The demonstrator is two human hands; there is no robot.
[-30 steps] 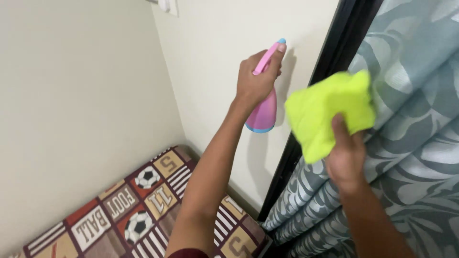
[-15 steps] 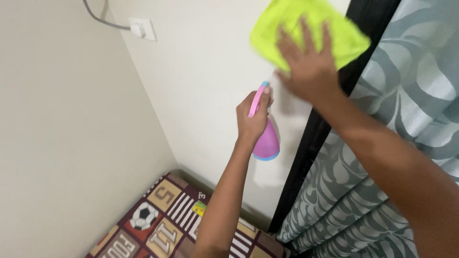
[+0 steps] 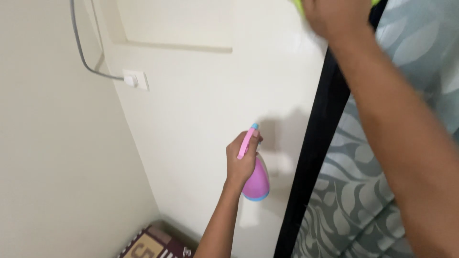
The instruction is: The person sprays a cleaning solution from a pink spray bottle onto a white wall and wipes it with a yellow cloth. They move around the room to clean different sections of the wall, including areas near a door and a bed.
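My left hand (image 3: 241, 160) grips a pink spray bottle (image 3: 256, 179) with a blue nozzle tip and blue base, held up close to the cream wall (image 3: 201, 110) with the nozzle pointing at it. My right hand (image 3: 334, 16) is raised to the top edge of the view, pressed against the wall next to the black frame (image 3: 315, 143). It holds a yellow-green cloth (image 3: 297, 3), of which only slivers show at the top edge.
A white wall switch (image 3: 135, 79) with a grey cable (image 3: 79, 48) sits at the upper left, below a recessed ledge. A grey leaf-patterned curtain (image 3: 363, 191) hangs right of the black frame. A patterned mat (image 3: 153, 243) lies on the floor below.
My right hand has swept the cloth upward along the wall until it is almost out of view. The view has tilted up; my left hand with the bottle now sits lower in it.
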